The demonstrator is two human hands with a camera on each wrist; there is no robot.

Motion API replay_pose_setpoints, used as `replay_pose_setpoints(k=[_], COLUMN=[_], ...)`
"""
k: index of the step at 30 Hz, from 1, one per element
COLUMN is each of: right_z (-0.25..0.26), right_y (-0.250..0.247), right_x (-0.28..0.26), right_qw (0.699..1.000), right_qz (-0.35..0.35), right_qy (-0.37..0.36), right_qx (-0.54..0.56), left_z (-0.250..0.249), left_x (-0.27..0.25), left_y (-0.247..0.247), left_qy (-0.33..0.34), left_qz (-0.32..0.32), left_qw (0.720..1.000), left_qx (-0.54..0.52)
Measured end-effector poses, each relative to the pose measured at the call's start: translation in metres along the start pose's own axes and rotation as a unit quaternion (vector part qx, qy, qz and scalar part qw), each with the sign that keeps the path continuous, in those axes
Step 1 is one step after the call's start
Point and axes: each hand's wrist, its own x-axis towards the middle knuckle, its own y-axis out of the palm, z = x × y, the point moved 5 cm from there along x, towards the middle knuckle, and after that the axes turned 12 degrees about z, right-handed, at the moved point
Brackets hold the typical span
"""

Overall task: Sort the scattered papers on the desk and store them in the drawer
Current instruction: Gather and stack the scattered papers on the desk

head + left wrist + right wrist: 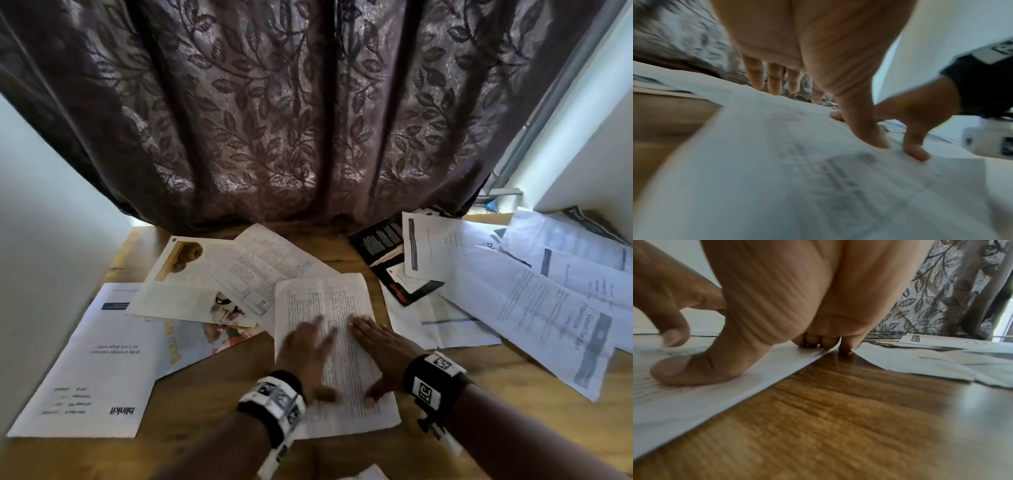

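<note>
A white printed sheet (337,349) with table-like text lies in the middle of the wooden desk (212,394). Both hands lie flat on it, fingers straight. My left hand (306,353) covers its left half, blurred. My right hand (380,346) presses its right half, thumb down near the lower edge. In the left wrist view the left hand (789,78) spreads over the sheet (760,170). In the right wrist view the right hand (760,331) presses the sheet (694,399) by its edge. No drawer is visible.
More papers are scattered around: a large "blinkit" sheet (92,363) at the left, illustrated pages (191,281) behind it, a dark booklet (390,257) and several white sheets (534,291) at the right. A patterned curtain (291,113) hangs behind the desk.
</note>
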Motion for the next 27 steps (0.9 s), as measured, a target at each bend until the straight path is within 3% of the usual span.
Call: replay_pose_setpoints(k=[2, 4, 7, 14, 21, 25, 27], right_z=[0.000, -0.001, -0.002, -0.006, -0.003, 0.001, 0.005], right_y=[0.002, 0.002, 0.002, 0.006, 0.000, -0.007, -0.008], right_x=[0.000, 0.000, 0.000, 0.004, 0.000, -0.007, -0.010], right_qw=[1.000, 1.000, 0.999, 0.999, 0.999, 0.999, 0.999], right_qz=[-0.005, -0.009, -0.020, -0.010, 0.007, 0.019, 0.012], right_qy=[-0.005, -0.014, -0.029, -0.035, -0.033, -0.012, -0.005], right_qx=[0.000, 0.007, 0.016, 0.039, 0.039, 0.030, 0.037], left_z=[-0.024, -0.023, 0.006, 0.060, 0.066, 0.087, 0.125], left_x=[0.009, 0.009, -0.011, -0.058, -0.061, -0.084, -0.107], left_y=[0.017, 0.028, 0.034, 0.048, 0.044, 0.020, 0.014], left_qy=[0.036, 0.026, -0.007, -0.098, -0.095, -0.057, -0.108], left_qz=[0.057, 0.060, 0.036, 0.071, 0.016, -0.105, -0.138], left_qw=[0.998, 0.998, 0.999, 0.991, 0.990, 0.971, 0.951], left_qx=[0.016, 0.003, -0.016, -0.054, -0.103, -0.207, -0.256])
